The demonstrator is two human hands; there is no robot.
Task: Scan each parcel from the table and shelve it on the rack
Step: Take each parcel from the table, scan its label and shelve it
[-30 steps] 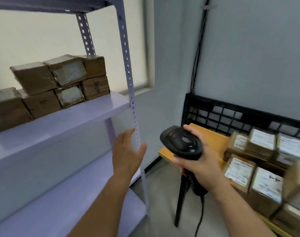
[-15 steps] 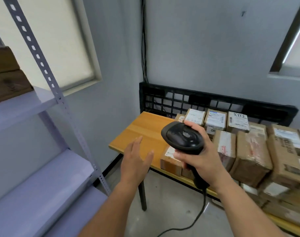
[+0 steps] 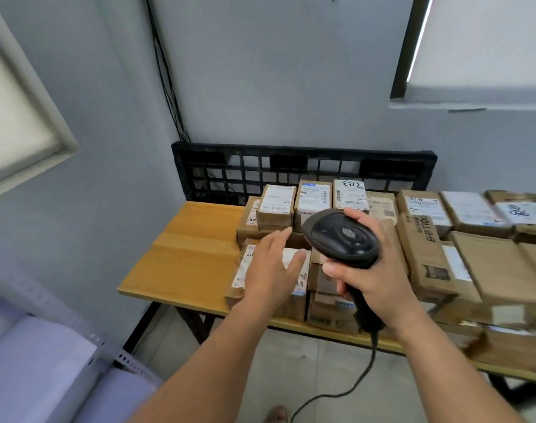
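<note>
Head view: rack shelf (image 3: 47, 361) low on your left, wooden table (image 3: 184, 254) ahead. Your left hand (image 3: 271, 270), fingers spread, hovers over the front labelled parcel (image 3: 241, 271) at the table's near edge; whether it touches is unclear. It's small taped cardboard, probably light and stiff, so clamp it across its short sides. The barcode scanner (image 3: 341, 236) is gripped in your right hand (image 3: 370, 279).

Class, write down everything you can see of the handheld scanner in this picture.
The scanner is black, seemingly matt plastic, with a broad rounded head bearing a small round grey mark and a handle ending in a dark cable that trails toward the floor. The right hand grips the handle, holding it above the parcels on the table.
</note>
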